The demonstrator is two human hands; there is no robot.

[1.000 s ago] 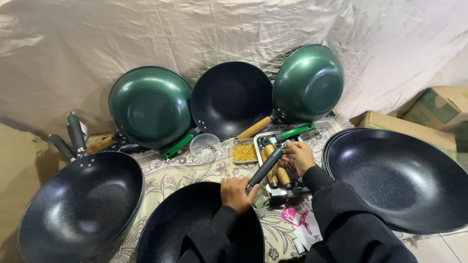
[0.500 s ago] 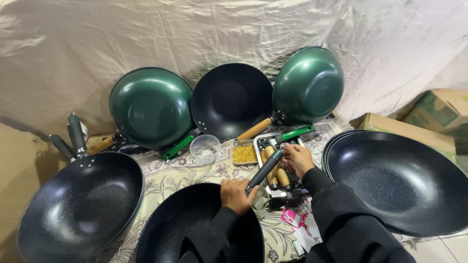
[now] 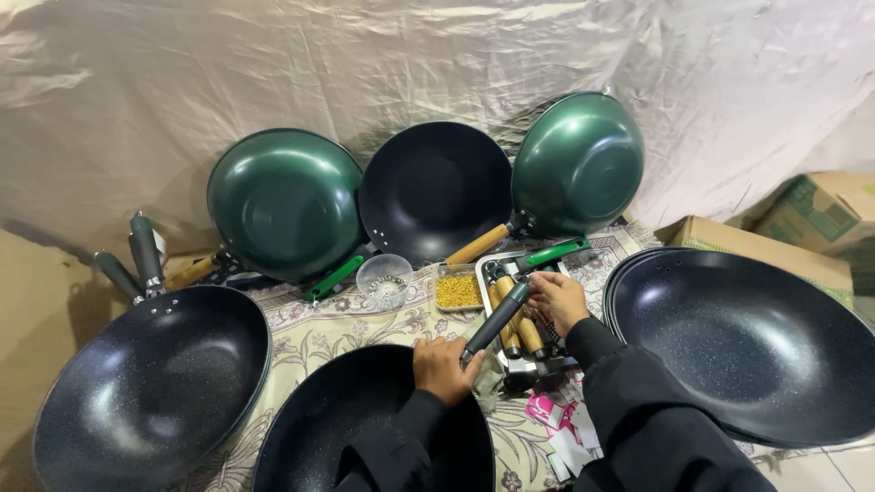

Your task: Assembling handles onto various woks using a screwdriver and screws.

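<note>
My left hand point(image 3: 443, 366) grips the near end of a dark grey pan handle point(image 3: 495, 321), right at the rim of the black speckled wok point(image 3: 365, 428) in front of me. The handle slants up to the right. My right hand point(image 3: 558, 299) has its fingers closed on the handle's far tip, above a metal tray point(image 3: 521, 372) that holds several wooden handles point(image 3: 516, 324). Black sleeves cover both arms.
A stack of black woks point(image 3: 150, 387) lies left, another stack point(image 3: 743, 342) right. Two green woks point(image 3: 283, 202) point(image 3: 576, 162) and a black one point(image 3: 436, 189) lean on the crumpled cloth backdrop. A glass bowl point(image 3: 386, 281), a container of yellow screws point(image 3: 458, 292) and cardboard boxes point(image 3: 811, 214) are nearby.
</note>
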